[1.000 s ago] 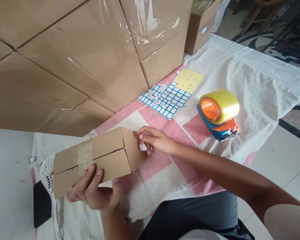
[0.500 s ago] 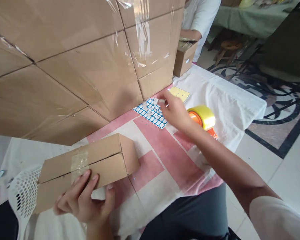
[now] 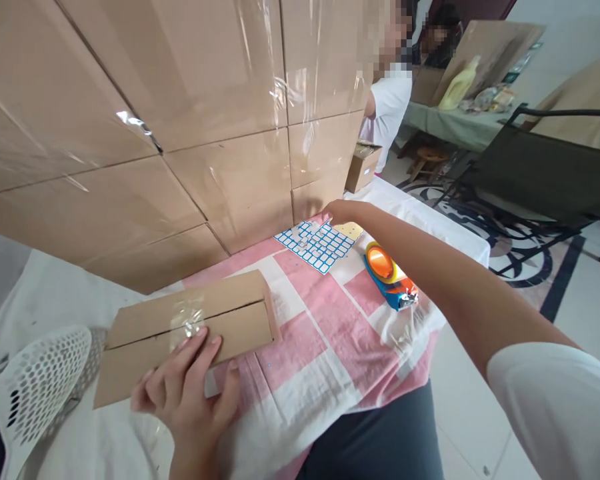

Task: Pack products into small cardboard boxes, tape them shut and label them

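Observation:
My left hand (image 3: 190, 387) lies over the near side of a closed cardboard box (image 3: 145, 327), fingers spread on its top by a strip of clear tape (image 3: 186, 317). Its thumb stands apart from the fingers. My right hand (image 3: 343, 211) reaches to the far edge of a sheet of blue-bordered white labels (image 3: 325, 250), fingers bent together. What lies between those fingertips is hidden. Under my right forearm sits a tape dispenser (image 3: 393, 287) in blue and orange, with a yellow-looking roll. A yellow sheet (image 3: 351, 231) partly shows beyond the labels.
A wall of stacked taped cartons (image 3: 220, 180) borders the far side of the table. A white perforated chair back (image 3: 45, 367) stands at left. Beyond the cartons are a smaller box (image 3: 363, 168) and another person (image 3: 393, 100). A dark chair (image 3: 545, 167) is at right.
My view has tilted up. The cardboard box, tilted earlier, now lies flatter, my left hand still on it. My right hand has moved to the label sheet's far edge, uncovering more labels.

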A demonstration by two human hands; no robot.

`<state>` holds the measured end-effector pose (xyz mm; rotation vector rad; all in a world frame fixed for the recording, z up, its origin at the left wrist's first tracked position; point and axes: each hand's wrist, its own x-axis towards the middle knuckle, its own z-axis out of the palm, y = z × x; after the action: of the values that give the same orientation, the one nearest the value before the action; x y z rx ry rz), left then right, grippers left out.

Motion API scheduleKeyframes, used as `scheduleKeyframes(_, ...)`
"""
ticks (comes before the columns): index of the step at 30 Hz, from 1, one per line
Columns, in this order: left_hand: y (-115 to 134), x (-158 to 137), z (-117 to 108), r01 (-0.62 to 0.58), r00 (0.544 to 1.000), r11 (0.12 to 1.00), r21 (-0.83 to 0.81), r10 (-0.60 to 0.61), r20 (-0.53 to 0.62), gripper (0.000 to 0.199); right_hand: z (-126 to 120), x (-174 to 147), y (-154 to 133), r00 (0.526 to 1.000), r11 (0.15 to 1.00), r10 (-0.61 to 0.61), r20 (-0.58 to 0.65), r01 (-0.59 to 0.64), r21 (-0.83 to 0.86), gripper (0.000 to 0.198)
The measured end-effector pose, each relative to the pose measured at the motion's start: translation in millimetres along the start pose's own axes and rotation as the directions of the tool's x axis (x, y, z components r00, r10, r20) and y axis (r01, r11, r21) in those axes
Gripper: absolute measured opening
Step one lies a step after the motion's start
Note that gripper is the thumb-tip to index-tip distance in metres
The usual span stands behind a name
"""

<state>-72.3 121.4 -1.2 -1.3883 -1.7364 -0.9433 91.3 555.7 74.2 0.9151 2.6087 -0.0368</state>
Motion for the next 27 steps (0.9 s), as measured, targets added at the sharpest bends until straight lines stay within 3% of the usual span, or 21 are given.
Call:
scheduleKeyframes(4, 0.7, 0.5, -0.3, 0.006, 1.000, 1.000, 0.008, -0.006, 0.001, 0.038, 9.6, 14.9, -4.3, 0.999, 0.999, 0.035, 0.010, -0.035, -0.028, 0.040)
scheduleKeyframes(9, 0.9, -1.0, -0.6, 0.028, 1.000, 1.000, 0.002, -0.028, 0.004, 0.039, 17.1, 24.9, 9.1, 0.996, 0.994, 0.087, 0.009, -0.086, -0.065, 0.060)
scheduleKeyframes(14, -0.4, -0.9, 0.2, 0.014, 1.000, 1.000, -0.001, -0.014, 0.005, 0.039, 22.4, 25.8, 19.2, 0.999, 0.997, 0.043, 0.012, -0.042, -0.071, 0.038)
scheduleKeyframes(20, 0.5, 1.2, -0.5, -0.006, 1.000, 1.000, 0.009, 0.006, -0.011, 0.039, 27.4, 17.1, 31.9, 1.000, 0.999, -0.013, -0.017, 0.013, 0.032, 0.056)
scheduleKeyframes(27, -5.0, -0.5, 4.8, -0.014, 1.000, 0.999, 0.035, 0.014, -0.007, 0.041, 28.0, 14.7, 38.8, 0.998, 0.977, 0.056, -0.018, -0.051, 0.205, 0.029)
